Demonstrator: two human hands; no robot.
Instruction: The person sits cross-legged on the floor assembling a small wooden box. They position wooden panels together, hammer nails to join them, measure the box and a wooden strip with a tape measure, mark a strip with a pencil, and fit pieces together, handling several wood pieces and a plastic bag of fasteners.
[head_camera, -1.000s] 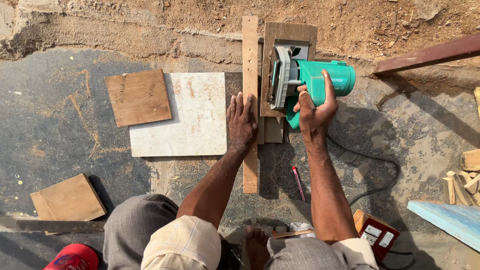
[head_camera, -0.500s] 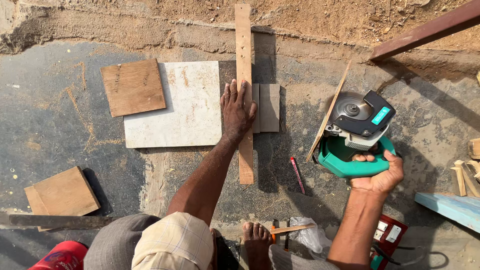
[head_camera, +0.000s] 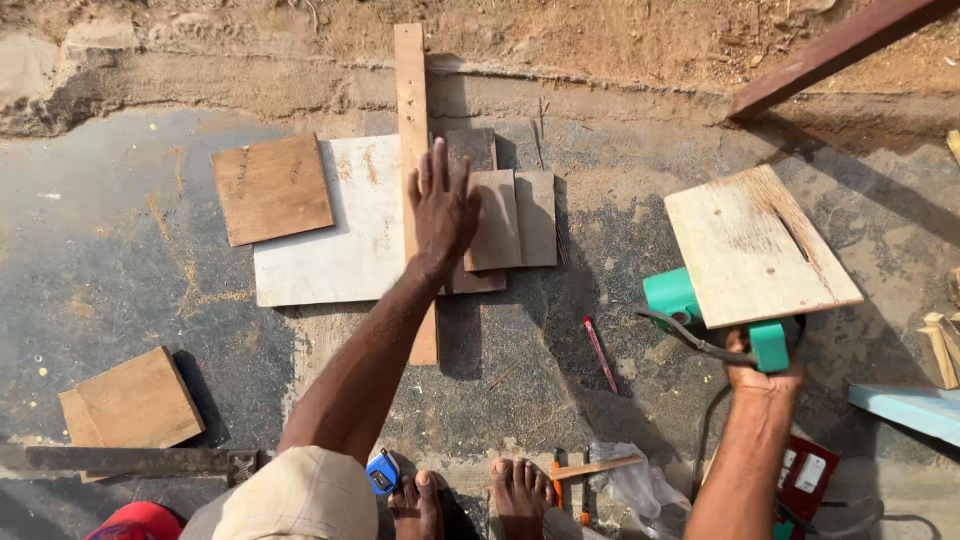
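A view from above of a person crouched on a dusty concrete floor, bare feet showing at six o'clock.

The left hand lies flat, fingers spread, near the centre of the view. Its palm presses down on a long narrow wooden strip that runs from twelve o'clock towards six, and its fingers spill onto small brown plywood offcuts just to the right. The grip here is fully open, holding nothing; the weight of the palm seems meant to keep the strip and pieces from sliding.

The right hand, at about four o'clock, has its grip closed around the handle of a green handheld circular saw. The saw is tipped so that the wide, pale, scratched wooden base board fixed to it faces up, hiding the blade. A black cord trails from the saw towards the person.

Under the strip, at ten o'clock of the left hand, lies a white board with a brown plywood square resting on its left edge. Another plywood square sits at eight o'clock. A red pencil lies between the two hands, and a blue tape measure sits beside the feet.
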